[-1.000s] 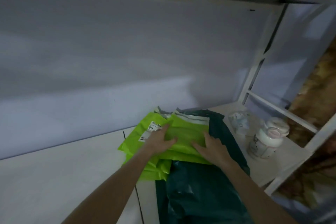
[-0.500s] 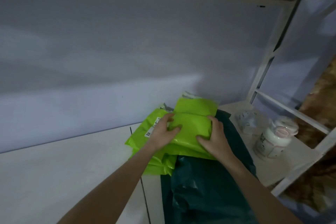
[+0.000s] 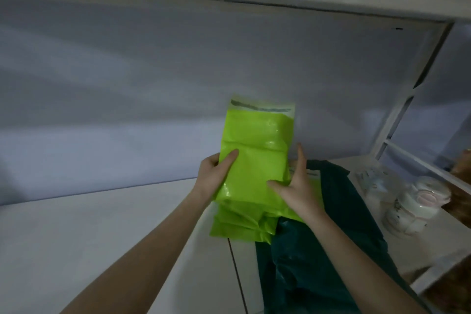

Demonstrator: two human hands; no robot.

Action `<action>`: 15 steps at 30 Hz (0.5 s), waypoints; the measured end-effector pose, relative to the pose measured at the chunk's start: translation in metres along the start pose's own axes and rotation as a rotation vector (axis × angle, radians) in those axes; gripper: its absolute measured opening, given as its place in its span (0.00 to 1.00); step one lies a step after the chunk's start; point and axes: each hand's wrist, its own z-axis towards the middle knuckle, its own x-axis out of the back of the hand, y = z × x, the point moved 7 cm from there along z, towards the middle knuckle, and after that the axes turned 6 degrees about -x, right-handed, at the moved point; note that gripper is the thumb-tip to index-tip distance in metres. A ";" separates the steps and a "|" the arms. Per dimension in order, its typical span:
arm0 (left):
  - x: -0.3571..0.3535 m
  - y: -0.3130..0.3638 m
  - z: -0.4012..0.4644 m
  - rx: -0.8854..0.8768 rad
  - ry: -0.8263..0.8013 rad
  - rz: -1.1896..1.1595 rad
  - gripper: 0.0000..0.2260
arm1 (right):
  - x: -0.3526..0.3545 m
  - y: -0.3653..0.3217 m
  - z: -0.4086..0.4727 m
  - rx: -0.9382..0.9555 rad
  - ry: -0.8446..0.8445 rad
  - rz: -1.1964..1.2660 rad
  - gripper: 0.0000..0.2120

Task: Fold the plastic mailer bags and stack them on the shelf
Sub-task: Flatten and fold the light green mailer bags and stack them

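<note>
Slippery green bag (image 3: 257, 160) could slide out and open up.
Left hand (image 3: 216, 176) and right hand (image 3: 298, 186) each hold one side; stack (image 3: 242, 227) underneath may topple.

Our hands no longer press the top lime-green mailer bag (image 3: 257, 160) flat on the pile; we now hold it raised, standing nearly upright. The left hand (image 3: 216, 176) grips its left edge, the right hand (image 3: 295, 186) its lower right edge, and its grey-striped flap end now points up.
</note>
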 end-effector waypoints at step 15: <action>0.217 0.006 -0.069 -0.075 0.200 0.143 0.07 | -0.182 -0.040 -0.042 -0.016 -0.066 0.176 0.15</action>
